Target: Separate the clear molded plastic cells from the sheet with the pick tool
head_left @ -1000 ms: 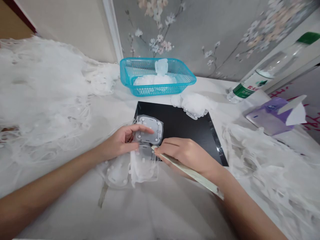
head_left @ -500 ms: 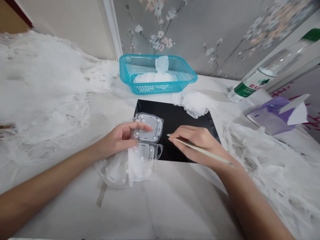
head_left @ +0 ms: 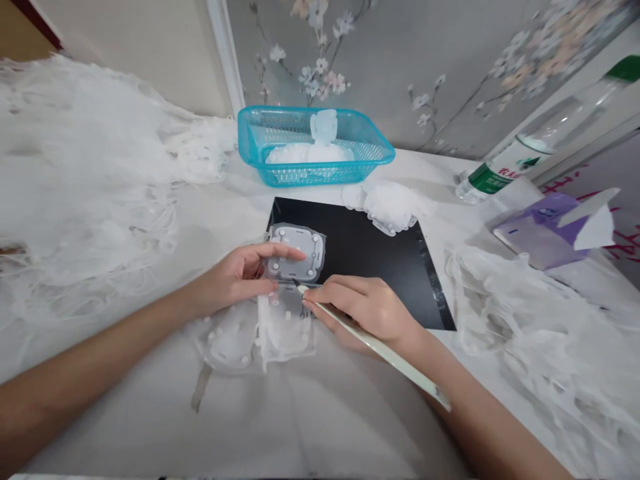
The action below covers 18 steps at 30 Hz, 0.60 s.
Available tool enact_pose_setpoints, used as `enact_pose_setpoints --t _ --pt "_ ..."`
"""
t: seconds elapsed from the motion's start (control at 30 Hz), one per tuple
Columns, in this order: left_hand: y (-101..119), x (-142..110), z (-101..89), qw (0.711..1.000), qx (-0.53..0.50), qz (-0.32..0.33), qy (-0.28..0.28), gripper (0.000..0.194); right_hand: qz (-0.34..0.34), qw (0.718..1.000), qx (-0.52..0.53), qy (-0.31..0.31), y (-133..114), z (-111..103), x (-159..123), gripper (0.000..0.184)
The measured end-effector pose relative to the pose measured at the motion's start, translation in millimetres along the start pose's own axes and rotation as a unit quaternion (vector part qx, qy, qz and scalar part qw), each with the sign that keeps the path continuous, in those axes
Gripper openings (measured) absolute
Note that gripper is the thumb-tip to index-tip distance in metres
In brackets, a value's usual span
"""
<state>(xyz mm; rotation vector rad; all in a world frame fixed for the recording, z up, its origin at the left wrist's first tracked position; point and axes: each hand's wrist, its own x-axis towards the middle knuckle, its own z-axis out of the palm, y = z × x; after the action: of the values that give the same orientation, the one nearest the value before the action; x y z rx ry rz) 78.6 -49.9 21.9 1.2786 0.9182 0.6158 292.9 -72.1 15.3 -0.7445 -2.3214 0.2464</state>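
My left hand (head_left: 245, 277) holds a translucent plastic sheet with moulded rounded-square pieces, thumb and index finger on either side of its left edge. The index finger lies across the upper piece (head_left: 295, 247), which rests on a black board (head_left: 373, 257). Below it hang a second piece (head_left: 287, 327) and a third piece (head_left: 233, 340), partly off the board. My right hand (head_left: 365, 310) is closed around a slim pale-green pen-shaped tool (head_left: 385, 350), gripped like a pencil. Its dark pointed tip touches or nearly touches the seam under the upper piece.
Behind the board stands a blue basket (head_left: 325, 175) with white pieces inside. A small pile of cut pieces (head_left: 390, 205) sits at the board's back right corner. Heaps of white plastic scrap (head_left: 90, 147) lie on both sides. A bottle (head_left: 505, 167) and tissue pack (head_left: 550, 230) stand right.
My right hand has moved left and slightly down, bringing the tool's tip from over the black board to the seam between the pieces. My left hand has stayed almost still.
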Motion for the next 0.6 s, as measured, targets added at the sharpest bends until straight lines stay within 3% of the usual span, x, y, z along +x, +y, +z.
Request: enact_pose_setpoints --t 0.6 --pt "-1.1 0.6 -1.3 1.0 0.013 0.015 -0.013 0.037 0.005 1.0 0.01 -0.024 2.3 -1.0 -3.3 0.01"
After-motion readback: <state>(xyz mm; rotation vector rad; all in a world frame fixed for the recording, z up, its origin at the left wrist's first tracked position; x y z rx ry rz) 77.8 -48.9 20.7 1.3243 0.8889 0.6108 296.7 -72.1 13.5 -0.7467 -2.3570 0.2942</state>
